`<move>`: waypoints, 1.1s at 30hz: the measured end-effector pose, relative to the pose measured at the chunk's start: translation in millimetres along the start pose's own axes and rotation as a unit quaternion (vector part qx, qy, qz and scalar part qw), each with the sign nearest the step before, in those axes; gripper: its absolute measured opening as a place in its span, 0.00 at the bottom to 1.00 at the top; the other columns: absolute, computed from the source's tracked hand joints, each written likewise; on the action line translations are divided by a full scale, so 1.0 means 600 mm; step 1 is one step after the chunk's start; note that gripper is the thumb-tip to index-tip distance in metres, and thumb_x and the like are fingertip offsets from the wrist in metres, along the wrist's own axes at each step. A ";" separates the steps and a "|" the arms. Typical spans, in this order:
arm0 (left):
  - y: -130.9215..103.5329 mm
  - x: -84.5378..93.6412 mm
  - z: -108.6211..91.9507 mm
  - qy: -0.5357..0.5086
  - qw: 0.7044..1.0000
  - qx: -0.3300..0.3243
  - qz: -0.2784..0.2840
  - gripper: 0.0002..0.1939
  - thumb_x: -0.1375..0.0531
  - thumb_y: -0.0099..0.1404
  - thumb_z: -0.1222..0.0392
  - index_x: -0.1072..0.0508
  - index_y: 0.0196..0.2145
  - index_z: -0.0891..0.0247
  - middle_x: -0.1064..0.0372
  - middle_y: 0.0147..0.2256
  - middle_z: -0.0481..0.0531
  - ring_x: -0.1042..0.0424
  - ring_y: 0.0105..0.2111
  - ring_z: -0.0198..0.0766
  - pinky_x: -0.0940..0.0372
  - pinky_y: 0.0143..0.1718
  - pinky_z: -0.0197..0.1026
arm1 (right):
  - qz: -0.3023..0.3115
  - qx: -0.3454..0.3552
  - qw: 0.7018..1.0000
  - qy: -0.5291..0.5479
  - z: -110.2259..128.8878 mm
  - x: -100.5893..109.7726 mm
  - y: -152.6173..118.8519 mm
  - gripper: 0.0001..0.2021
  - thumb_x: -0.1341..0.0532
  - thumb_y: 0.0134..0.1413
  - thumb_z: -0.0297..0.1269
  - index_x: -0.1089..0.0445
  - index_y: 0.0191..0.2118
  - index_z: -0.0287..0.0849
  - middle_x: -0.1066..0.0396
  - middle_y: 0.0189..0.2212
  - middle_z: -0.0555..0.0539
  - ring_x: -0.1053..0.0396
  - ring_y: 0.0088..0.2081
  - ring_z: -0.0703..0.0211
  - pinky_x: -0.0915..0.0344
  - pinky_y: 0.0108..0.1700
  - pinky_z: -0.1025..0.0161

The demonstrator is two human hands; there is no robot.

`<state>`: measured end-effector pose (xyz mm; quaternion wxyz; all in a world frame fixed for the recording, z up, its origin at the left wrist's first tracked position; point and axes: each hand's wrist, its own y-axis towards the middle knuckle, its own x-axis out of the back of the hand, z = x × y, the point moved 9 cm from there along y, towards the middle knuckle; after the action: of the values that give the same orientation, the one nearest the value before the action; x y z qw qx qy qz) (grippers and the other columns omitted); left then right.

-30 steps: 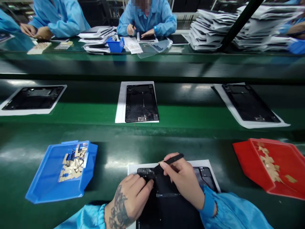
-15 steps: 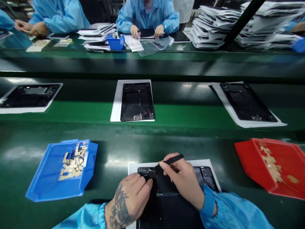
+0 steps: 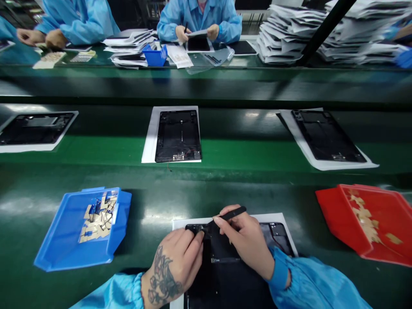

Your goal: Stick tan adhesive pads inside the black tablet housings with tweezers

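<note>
A black tablet housing (image 3: 238, 279) lies on a white sheet (image 3: 288, 219) in front of me, its inner side facing up. My right hand (image 3: 246, 240) is closed around black tweezers (image 3: 233, 213), and their tip points down at the housing's top left corner. At that same corner my left hand (image 3: 177, 262) has its fingers bent and pressed together. Its fingertips rest by the tweezer tip; whatever small part they pinch, if any, is hidden.
To the left stands a blue bin (image 3: 71, 231) of small parts with wires; a red bin (image 3: 383, 223) with tan pieces is on the right. Beyond, a green conveyor belt (image 3: 241, 150) carries several tablet housings (image 3: 178, 135) on paper. Co-workers sit across, near stacked sheets (image 3: 289, 34).
Housings on the belt have shifted left. My left fingertips have moved slightly up the corner, while the tweezers stay almost in place. The co-worker opposite has raised a sheet or flat panel.
</note>
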<state>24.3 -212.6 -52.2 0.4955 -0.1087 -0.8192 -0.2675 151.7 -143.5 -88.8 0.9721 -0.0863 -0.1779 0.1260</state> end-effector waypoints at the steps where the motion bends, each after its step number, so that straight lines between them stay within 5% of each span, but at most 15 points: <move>1: 0.001 0.001 0.002 0.013 1.000 0.010 0.000 0.13 0.46 0.63 0.69 0.31 0.46 0.72 0.34 0.29 0.56 0.36 0.27 0.42 0.38 0.26 0.44 | -0.001 0.000 1.000 0.000 0.000 0.000 0.000 0.08 0.40 0.57 0.42 0.34 0.35 0.43 0.30 0.22 0.50 0.32 0.22 0.63 0.40 0.21 0.68; 11: 0.001 -0.003 0.008 0.062 0.997 0.039 0.008 0.13 0.47 0.65 0.65 0.31 0.46 0.71 0.35 0.29 0.56 0.36 0.29 0.43 0.39 0.28 0.44 | 0.011 0.046 0.997 -0.063 0.008 -0.006 -0.006 0.08 0.41 0.60 0.42 0.34 0.36 0.43 0.28 0.28 0.49 0.27 0.29 0.60 0.34 0.29 0.66; 17: 0.000 -0.007 0.017 0.043 0.997 0.068 0.019 0.13 0.48 0.65 0.64 0.30 0.45 0.69 0.35 0.31 0.56 0.35 0.30 0.43 0.38 0.30 0.45 | -0.042 0.261 0.951 -0.159 0.068 -0.003 -0.033 0.05 0.41 0.61 0.37 0.34 0.36 0.42 0.28 0.30 0.49 0.28 0.32 0.58 0.34 0.35 0.62; 20: 0.000 -0.009 0.019 0.044 0.996 0.070 0.021 0.13 0.48 0.65 0.64 0.30 0.45 0.69 0.35 0.31 0.56 0.35 0.31 0.44 0.37 0.31 0.46 | -0.079 0.313 0.935 -0.144 0.082 0.015 -0.044 0.02 0.42 0.61 0.33 0.36 0.39 0.42 0.28 0.33 0.48 0.28 0.36 0.58 0.33 0.38 0.62; 23: -0.001 -0.011 0.019 0.039 0.996 0.071 0.025 0.13 0.48 0.65 0.64 0.30 0.46 0.69 0.35 0.32 0.56 0.35 0.32 0.44 0.37 0.31 0.46 | -0.086 0.240 0.963 -0.090 0.062 0.035 -0.033 0.02 0.42 0.61 0.34 0.35 0.39 0.43 0.28 0.33 0.48 0.27 0.33 0.61 0.31 0.35 0.65; 27: -0.004 -0.013 0.021 0.034 0.996 0.071 0.031 0.14 0.48 0.64 0.63 0.31 0.47 0.68 0.35 0.32 0.56 0.36 0.32 0.44 0.38 0.30 0.46 | -0.005 0.084 0.996 -0.024 0.012 0.020 -0.015 0.06 0.42 0.61 0.40 0.36 0.37 0.43 0.29 0.26 0.51 0.27 0.28 0.63 0.31 0.28 0.68; 33: -0.004 -0.008 0.014 0.023 0.998 0.057 0.025 0.14 0.47 0.64 0.63 0.31 0.47 0.69 0.37 0.33 0.56 0.38 0.32 0.44 0.41 0.31 0.46 | 0.033 0.076 0.996 -0.019 0.007 -0.001 -0.011 0.07 0.42 0.60 0.41 0.35 0.36 0.43 0.29 0.26 0.51 0.28 0.29 0.62 0.31 0.31 0.66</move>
<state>19.3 -209.5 -60.3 0.5263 -0.0944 -0.8185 -0.2102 150.8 -149.6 -83.6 0.9675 -0.0157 -0.1834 0.1732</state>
